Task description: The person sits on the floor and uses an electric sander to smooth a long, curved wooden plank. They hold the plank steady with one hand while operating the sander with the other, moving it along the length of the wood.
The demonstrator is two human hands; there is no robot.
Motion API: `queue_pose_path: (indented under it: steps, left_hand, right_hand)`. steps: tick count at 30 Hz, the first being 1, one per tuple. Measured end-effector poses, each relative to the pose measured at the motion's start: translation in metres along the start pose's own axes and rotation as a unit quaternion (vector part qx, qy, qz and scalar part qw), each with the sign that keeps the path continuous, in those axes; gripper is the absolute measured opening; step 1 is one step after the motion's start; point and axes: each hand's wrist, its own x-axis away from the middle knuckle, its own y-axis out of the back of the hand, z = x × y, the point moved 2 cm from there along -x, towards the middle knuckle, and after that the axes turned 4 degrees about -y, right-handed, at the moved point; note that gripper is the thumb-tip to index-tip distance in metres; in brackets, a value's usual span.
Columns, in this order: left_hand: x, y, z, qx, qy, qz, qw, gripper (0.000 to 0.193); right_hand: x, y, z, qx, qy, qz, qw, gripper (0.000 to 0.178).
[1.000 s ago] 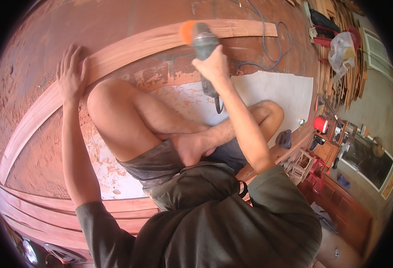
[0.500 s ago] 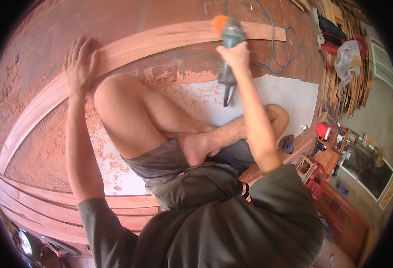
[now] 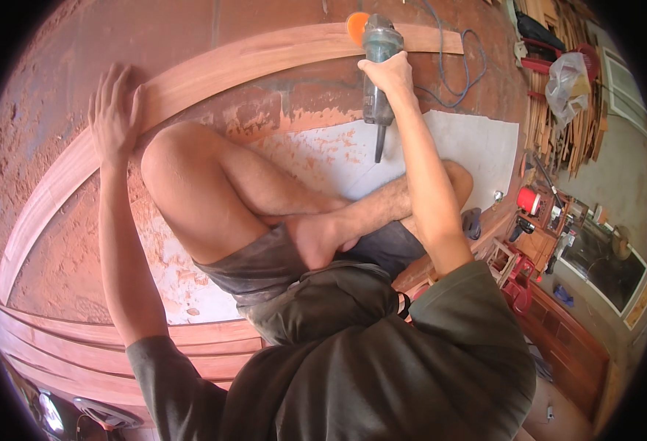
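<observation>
A long, flat wooden plank [image 3: 265,56] lies across the floor in front of my crossed legs, bending in the wide view. My left hand [image 3: 115,117] rests flat on its left part, fingers stretched out and spread. Farther right, my right hand [image 3: 391,76] is wrapped round the body of a dark green angle grinder [image 3: 381,44]. The grinder's orange disc [image 3: 356,28] is over the plank's right part; whether it touches the wood I cannot tell. The grinder's tail and cord sleeve point back toward my legs.
Reddish dust covers the floor [image 3: 51,242]. A pale sheet [image 3: 478,140] lies beneath my legs. More planks [image 3: 213,334] lie at the near left. A blue-grey cord [image 3: 441,59] loops near the plank's right end. Stacked wood strips [image 3: 573,140] and a plastic bag [image 3: 567,87] stand at the right.
The view has tilted slightly. The grinder's tail has swung a little to the right, and the tool looks sharper than before. My left hand stays on the plank.
</observation>
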Motion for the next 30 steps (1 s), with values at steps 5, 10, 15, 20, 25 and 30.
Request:
queue_pose_path:
  steps: [5,10,15,20,25,30]
  left_hand:
    - [0.0,0.002,0.001,-0.004,-0.007,-0.003,1.0,0.052]
    - [0.001,-0.001,0.0,0.01,0.0,-0.004,1.0,0.051]
    - [-0.002,0.001,-0.002,0.019,-0.004,0.003,1.0,0.052]
    - [0.001,-0.004,0.0,0.019,-0.001,0.01,1.0,0.054]
    - [-0.002,0.003,-0.007,0.032,-0.004,0.013,0.999,0.054]
    - [0.003,-0.002,0.001,0.021,-0.006,0.007,1.0,0.051]
  right_hand:
    - [0.06,-0.025,0.031,-0.026,0.056,0.038,0.997,0.089]
    - [0.1,-0.029,0.038,0.005,0.115,0.115,0.987,0.092]
    - [0.042,-0.013,-0.002,0.017,0.053,0.053,0.997,0.095]
    - [0.023,-0.003,-0.003,-0.011,-0.003,0.014,1.0,0.091]
    - [0.081,-0.027,0.03,-0.035,0.096,0.084,0.991,0.083]
    - [0.062,-0.025,0.003,0.004,0.078,0.066,0.995,0.083]
